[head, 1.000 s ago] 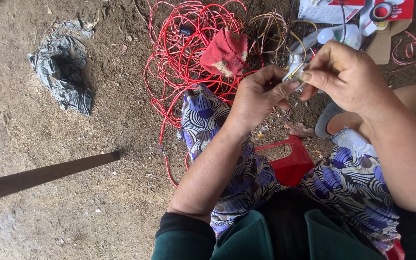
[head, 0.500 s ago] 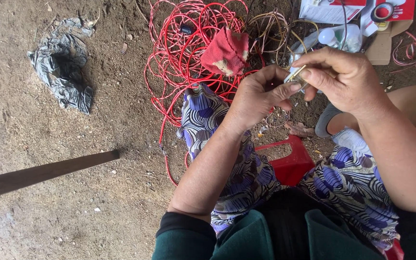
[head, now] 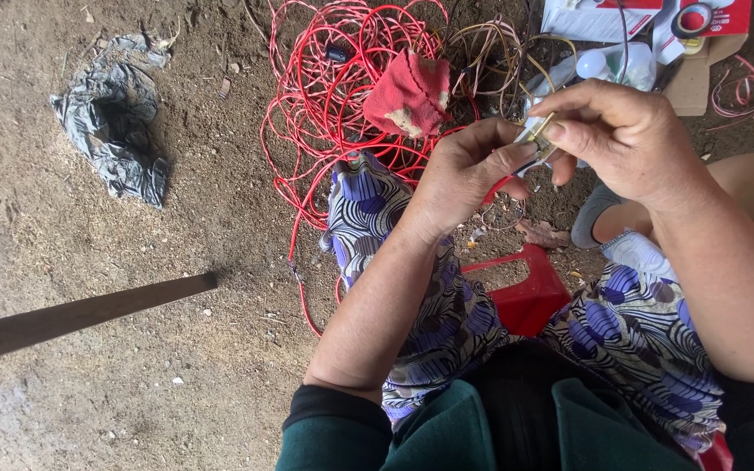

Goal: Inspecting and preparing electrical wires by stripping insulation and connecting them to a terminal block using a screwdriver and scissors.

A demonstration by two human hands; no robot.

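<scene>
Both forearms reach toward one o'clock, the left hand (head: 464, 174) and right hand (head: 626, 139) meeting fingertip to fingertip, fingers curled and pinched, wrists bent slightly inward.

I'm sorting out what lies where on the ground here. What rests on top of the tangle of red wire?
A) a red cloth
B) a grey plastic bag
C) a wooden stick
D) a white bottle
A: a crumpled red cloth lies on the red wire coil, beyond both hands.

Soft daylight, faint shadows, sharp focus
</scene>
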